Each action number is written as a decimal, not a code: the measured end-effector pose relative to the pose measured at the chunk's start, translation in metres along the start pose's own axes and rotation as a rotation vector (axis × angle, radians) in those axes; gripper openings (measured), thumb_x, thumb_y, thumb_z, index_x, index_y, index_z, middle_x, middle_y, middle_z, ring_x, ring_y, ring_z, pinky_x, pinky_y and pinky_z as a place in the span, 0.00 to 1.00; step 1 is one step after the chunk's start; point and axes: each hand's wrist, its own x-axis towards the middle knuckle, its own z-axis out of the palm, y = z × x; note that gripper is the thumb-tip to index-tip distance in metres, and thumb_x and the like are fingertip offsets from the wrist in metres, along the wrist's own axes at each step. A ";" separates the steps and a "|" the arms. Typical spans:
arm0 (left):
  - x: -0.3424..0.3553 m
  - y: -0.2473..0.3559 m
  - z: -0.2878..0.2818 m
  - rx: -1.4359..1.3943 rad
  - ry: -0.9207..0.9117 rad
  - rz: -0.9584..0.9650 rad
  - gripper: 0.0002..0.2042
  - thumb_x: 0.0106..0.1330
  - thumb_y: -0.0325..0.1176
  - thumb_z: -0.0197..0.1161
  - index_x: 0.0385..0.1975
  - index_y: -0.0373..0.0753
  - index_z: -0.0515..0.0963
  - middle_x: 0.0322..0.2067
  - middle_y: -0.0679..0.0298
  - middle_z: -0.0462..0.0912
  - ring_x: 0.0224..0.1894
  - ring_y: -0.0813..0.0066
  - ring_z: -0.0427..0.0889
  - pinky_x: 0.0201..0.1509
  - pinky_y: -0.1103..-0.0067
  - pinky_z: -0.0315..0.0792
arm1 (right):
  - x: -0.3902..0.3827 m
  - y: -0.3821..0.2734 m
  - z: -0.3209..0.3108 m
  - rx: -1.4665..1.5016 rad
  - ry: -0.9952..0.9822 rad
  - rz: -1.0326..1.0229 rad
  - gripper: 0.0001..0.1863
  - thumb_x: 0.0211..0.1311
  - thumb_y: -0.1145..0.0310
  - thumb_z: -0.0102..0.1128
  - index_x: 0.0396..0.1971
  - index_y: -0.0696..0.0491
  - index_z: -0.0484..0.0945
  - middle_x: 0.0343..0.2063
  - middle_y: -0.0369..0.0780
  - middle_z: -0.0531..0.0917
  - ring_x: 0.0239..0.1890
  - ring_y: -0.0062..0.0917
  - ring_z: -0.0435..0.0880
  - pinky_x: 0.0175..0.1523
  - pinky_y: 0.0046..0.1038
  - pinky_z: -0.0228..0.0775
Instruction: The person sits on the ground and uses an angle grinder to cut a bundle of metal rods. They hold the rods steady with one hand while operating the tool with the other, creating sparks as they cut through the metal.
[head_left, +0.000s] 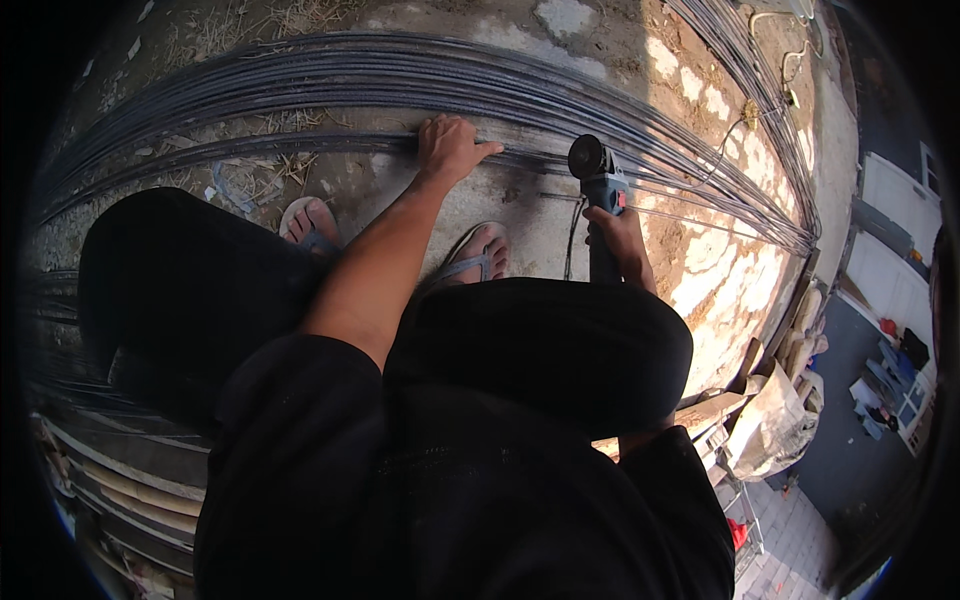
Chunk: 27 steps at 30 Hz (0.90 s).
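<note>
Rods (350, 140) are gripped by the left hand (450, 150), a grinder (601, 187) by the right hand (624, 240), parted from a sandal (464, 266) edge by bare ground (537, 232).

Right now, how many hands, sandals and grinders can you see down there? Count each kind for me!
Hands: 2, the left hand and the right hand
Sandals: 2, the left sandal and the right sandal
Grinders: 1, the angle grinder
Total: 5
</note>
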 end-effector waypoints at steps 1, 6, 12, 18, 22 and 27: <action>0.003 -0.001 0.000 -0.009 0.001 0.007 0.30 0.59 0.63 0.72 0.33 0.34 0.88 0.37 0.51 0.87 0.50 0.58 0.82 0.63 0.61 0.69 | 0.007 0.006 0.000 -0.050 -0.015 -0.028 0.20 0.53 0.60 0.71 0.35 0.63 0.81 0.23 0.41 0.81 0.22 0.29 0.84 0.29 0.32 0.75; 0.007 0.011 0.001 0.030 0.019 0.025 0.30 0.59 0.63 0.71 0.32 0.35 0.88 0.36 0.52 0.87 0.49 0.58 0.83 0.62 0.61 0.69 | 0.023 0.021 0.006 -0.117 0.044 -0.001 0.23 0.50 0.57 0.74 0.33 0.65 0.83 0.26 0.42 0.84 0.25 0.28 0.84 0.32 0.32 0.75; 0.003 0.001 0.007 0.023 0.076 0.021 0.29 0.58 0.63 0.72 0.28 0.35 0.88 0.35 0.52 0.87 0.48 0.57 0.83 0.59 0.62 0.71 | 0.005 -0.001 0.013 -0.162 0.058 -0.026 0.25 0.48 0.54 0.75 0.29 0.66 0.84 0.25 0.43 0.85 0.26 0.28 0.83 0.34 0.33 0.73; 0.004 0.008 0.000 0.040 0.023 0.016 0.29 0.58 0.63 0.72 0.29 0.35 0.88 0.35 0.51 0.87 0.47 0.57 0.84 0.59 0.62 0.70 | 0.000 -0.002 0.018 -0.087 0.064 -0.042 0.23 0.48 0.55 0.76 0.24 0.65 0.83 0.21 0.44 0.84 0.24 0.28 0.85 0.31 0.34 0.74; 0.003 0.005 0.005 0.035 0.088 0.028 0.29 0.58 0.63 0.72 0.29 0.35 0.88 0.35 0.51 0.87 0.46 0.56 0.84 0.58 0.62 0.70 | 0.001 -0.002 0.018 -0.089 0.065 -0.054 0.23 0.48 0.56 0.74 0.26 0.65 0.83 0.23 0.42 0.84 0.25 0.26 0.82 0.32 0.33 0.72; 0.006 0.005 0.006 0.021 0.088 0.035 0.29 0.57 0.62 0.72 0.29 0.35 0.88 0.35 0.51 0.87 0.47 0.56 0.84 0.59 0.61 0.70 | 0.009 0.002 0.018 -0.163 0.082 -0.046 0.24 0.47 0.55 0.75 0.28 0.65 0.84 0.23 0.45 0.85 0.27 0.28 0.84 0.34 0.35 0.74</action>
